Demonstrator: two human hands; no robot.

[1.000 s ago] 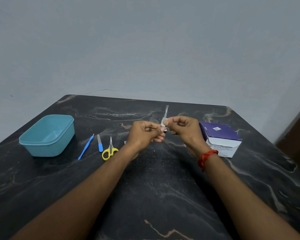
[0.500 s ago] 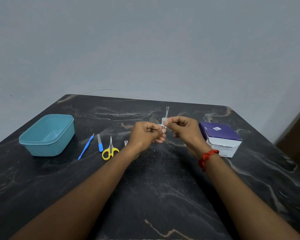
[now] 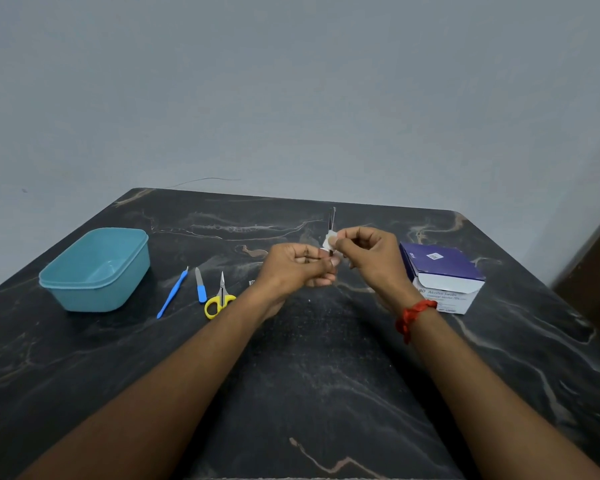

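Note:
Above the middle of the dark marble table (image 3: pixel 291 393), my left hand (image 3: pixel 297 266) grips the lower end of a thin metal tool like tweezers (image 3: pixel 332 220), which points up and away from me. My right hand (image 3: pixel 369 252), with a red thread at the wrist, pinches a small white swab pad (image 3: pixel 329 241) against the tool's shaft, just above my left fingers. Both hands meet at the tool. Its lower end is hidden inside my left fist.
A teal plastic tub (image 3: pixel 96 268) stands at the left. Beside it lie a blue thin stick tool (image 3: pixel 172 293), a blue-handled nail file (image 3: pixel 200 285) and yellow-handled scissors (image 3: pixel 219 299). A small wrapper scrap (image 3: pixel 252 282) lies near my left wrist. An open purple-and-white alcohol swab box (image 3: pixel 444 275) sits at the right.
My right hand has slid the white pad a little up the tool's shaft. My left hand keeps its hold and has hardly moved.

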